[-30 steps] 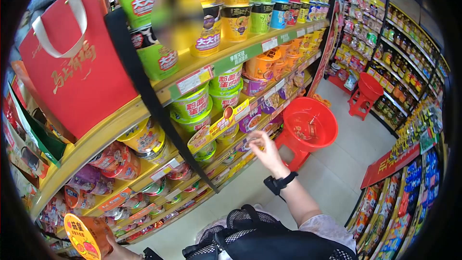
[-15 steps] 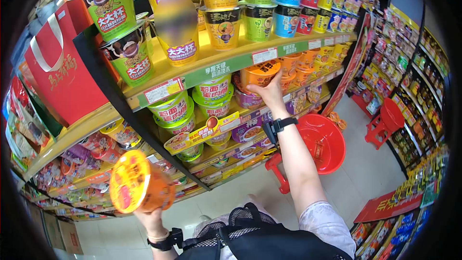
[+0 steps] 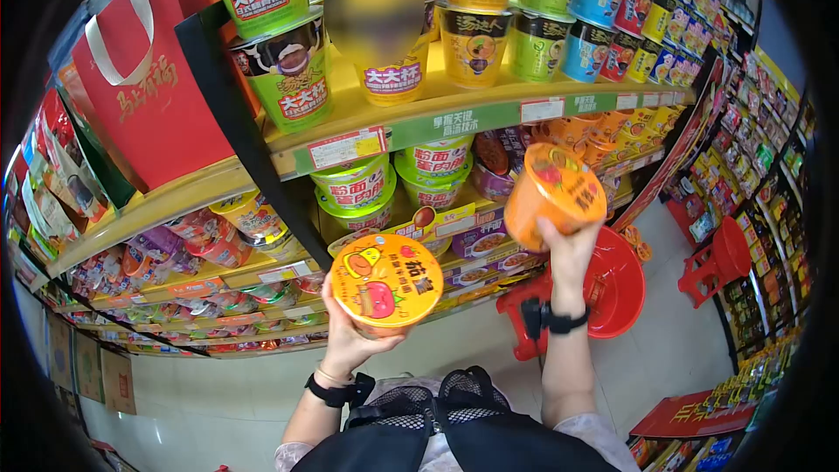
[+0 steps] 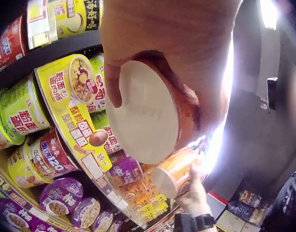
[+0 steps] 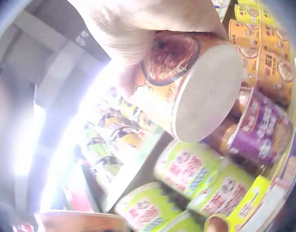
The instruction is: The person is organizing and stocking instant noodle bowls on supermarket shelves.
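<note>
In the head view my left hand grips an instant noodle cup with a yellow lid tilted toward me. The left wrist view shows this cup's white base, with fingers wrapped round its side. To the right, my right hand grips a second, orange instant noodle cup, held in front of the shelf. Seen in the right wrist view, its white base faces the shelf, and a noodle picture is on its side. The two cups are apart, both off the shelf.
A yellow-edged shelf carries rows of noodle cups, with green tubs on the tier below. A red paper bag stands at left. Beneath my right arm is a red basin; a red stool stands farther right.
My empty right hand reached the lower shelf tier, took hold of an orange noodle cup and drew it out. My left hand has carried its cup up and rightward, nearer the other.
</note>
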`<move>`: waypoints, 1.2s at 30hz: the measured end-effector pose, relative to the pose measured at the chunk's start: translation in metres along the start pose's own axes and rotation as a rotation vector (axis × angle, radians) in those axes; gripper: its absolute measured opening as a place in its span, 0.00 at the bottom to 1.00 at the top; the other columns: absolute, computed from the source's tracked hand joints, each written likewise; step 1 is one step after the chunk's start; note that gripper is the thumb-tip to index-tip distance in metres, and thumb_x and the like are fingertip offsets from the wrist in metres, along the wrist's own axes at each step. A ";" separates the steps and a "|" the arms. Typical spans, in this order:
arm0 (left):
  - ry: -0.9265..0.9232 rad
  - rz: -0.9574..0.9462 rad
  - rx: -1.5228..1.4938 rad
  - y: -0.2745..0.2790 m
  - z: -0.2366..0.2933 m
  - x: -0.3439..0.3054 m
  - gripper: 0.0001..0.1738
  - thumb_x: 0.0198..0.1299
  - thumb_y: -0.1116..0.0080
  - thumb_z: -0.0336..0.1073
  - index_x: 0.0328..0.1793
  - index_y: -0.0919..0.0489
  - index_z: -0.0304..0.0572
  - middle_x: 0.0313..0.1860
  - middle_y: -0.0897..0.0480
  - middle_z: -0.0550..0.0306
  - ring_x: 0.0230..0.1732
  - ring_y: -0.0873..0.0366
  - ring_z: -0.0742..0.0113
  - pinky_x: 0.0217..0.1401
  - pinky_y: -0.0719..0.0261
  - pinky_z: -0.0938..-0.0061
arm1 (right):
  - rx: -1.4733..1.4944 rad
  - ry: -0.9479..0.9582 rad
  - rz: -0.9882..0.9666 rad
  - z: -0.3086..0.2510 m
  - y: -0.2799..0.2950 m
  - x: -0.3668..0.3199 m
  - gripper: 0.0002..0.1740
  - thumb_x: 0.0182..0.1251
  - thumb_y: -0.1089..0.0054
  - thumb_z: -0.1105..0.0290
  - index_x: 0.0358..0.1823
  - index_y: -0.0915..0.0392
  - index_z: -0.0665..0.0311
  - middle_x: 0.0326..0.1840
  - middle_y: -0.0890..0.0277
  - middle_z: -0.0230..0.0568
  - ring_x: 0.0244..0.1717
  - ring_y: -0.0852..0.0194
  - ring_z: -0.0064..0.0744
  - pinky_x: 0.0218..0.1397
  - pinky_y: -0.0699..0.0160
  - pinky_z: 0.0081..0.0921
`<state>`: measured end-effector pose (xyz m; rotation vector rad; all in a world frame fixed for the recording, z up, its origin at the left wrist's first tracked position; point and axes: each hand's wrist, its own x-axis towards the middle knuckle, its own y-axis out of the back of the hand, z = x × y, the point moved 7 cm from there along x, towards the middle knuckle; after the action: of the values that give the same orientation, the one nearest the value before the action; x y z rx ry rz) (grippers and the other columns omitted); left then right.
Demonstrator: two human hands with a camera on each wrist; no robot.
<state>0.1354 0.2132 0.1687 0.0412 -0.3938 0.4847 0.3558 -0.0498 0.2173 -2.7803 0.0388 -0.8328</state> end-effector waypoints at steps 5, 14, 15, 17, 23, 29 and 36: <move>0.027 -0.166 -0.027 -0.032 -0.018 0.019 0.70 0.25 0.20 0.36 0.70 0.63 0.41 0.65 0.43 0.47 0.67 0.41 0.59 0.70 0.42 0.65 | 0.326 -0.380 -0.354 -0.045 -0.050 -0.055 0.63 0.33 0.19 0.61 0.68 0.56 0.68 0.65 0.43 0.45 0.65 0.42 0.37 0.66 0.38 0.35; -0.015 -0.216 -0.115 -0.025 -0.086 -0.003 0.69 0.26 0.19 0.38 0.69 0.61 0.41 0.67 0.46 0.47 0.67 0.42 0.55 0.69 0.40 0.61 | 0.177 -0.364 -0.636 -0.062 -0.114 -0.092 0.76 0.25 0.15 0.61 0.71 0.70 0.65 0.69 0.54 0.48 0.71 0.54 0.39 0.72 0.51 0.39; 0.056 -0.210 -0.182 -0.021 -0.098 -0.003 0.67 0.26 0.19 0.38 0.69 0.58 0.40 0.67 0.44 0.47 0.67 0.41 0.56 0.69 0.39 0.60 | 0.140 -0.473 -0.715 -0.055 -0.119 -0.099 0.77 0.25 0.15 0.61 0.71 0.70 0.65 0.69 0.54 0.48 0.72 0.56 0.39 0.72 0.54 0.39; 0.496 -0.159 -0.746 -0.016 -0.135 -0.014 0.42 0.50 0.33 0.37 0.69 0.43 0.41 0.65 0.33 0.50 0.64 0.35 0.61 0.66 0.34 0.63 | 0.091 -0.207 -0.746 -0.060 -0.131 -0.099 0.78 0.25 0.15 0.59 0.71 0.70 0.65 0.72 0.58 0.51 0.74 0.61 0.42 0.74 0.60 0.39; 0.259 -0.271 -0.207 0.047 -0.120 -0.021 0.37 0.51 0.36 0.37 0.67 0.39 0.43 0.64 0.31 0.54 0.61 0.32 0.59 0.63 0.32 0.65 | 0.013 -0.140 -0.280 -0.011 -0.086 -0.026 0.25 0.62 0.45 0.72 0.60 0.38 0.69 0.57 0.33 0.43 0.57 0.35 0.31 0.63 0.38 0.27; 0.152 0.059 0.096 0.069 -0.067 -0.025 0.41 0.31 0.25 0.34 0.57 0.30 0.37 0.51 0.22 0.55 0.49 0.23 0.63 0.53 0.24 0.69 | -0.282 -0.509 0.042 0.127 -0.013 0.059 0.25 0.62 0.42 0.55 0.47 0.28 0.72 0.36 0.25 0.40 0.34 0.24 0.27 0.30 0.27 0.21; 0.027 0.080 0.303 0.048 -0.019 -0.037 0.31 0.45 0.31 0.40 0.57 0.26 0.44 0.52 0.20 0.57 0.54 0.24 0.65 0.60 0.30 0.71 | -0.305 -0.710 -0.127 0.164 -0.017 0.091 0.22 0.65 0.45 0.60 0.51 0.31 0.73 0.38 0.29 0.41 0.35 0.27 0.30 0.33 0.18 0.26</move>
<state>0.0902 0.2419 0.1350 0.3132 -0.2938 0.6205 0.5207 -0.0060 0.1372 -3.2202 -0.1468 0.1958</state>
